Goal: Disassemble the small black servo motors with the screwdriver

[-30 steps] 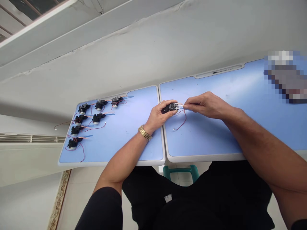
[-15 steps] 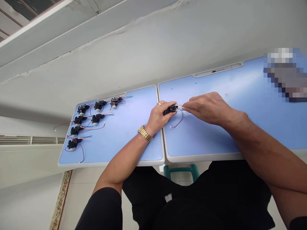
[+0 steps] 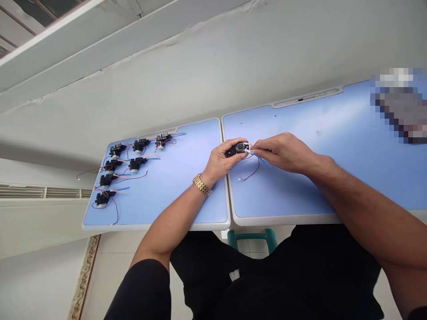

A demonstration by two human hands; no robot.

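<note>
Over the right-hand table, close to the seam, my left hand (image 3: 223, 156) grips a small black motor-like module (image 3: 240, 148) between thumb and fingers. An oval ring shows on its upward face. My right hand (image 3: 283, 151) is closed in a pinch at the module's right end, on thin pale and blue leads (image 3: 262, 159); the exact grip is hidden by the fingers. A twisted dark red wire (image 3: 255, 172) hangs from the module, its small white plug (image 3: 239, 179) lying near the table surface.
Several similar black modules (image 3: 136, 163) with trailing wires lie on the left table (image 3: 187, 186). A dark pen (image 3: 307, 98) rests in the right table's (image 3: 293, 195) groove. A blurred-out object (image 3: 403, 109) is at far right. A green stool (image 3: 255, 238) stands below.
The module has turned in my left hand, so its oval face now shows more. My right hand has moved slightly left, closer to it, and blue leads now show below its fingers.
</note>
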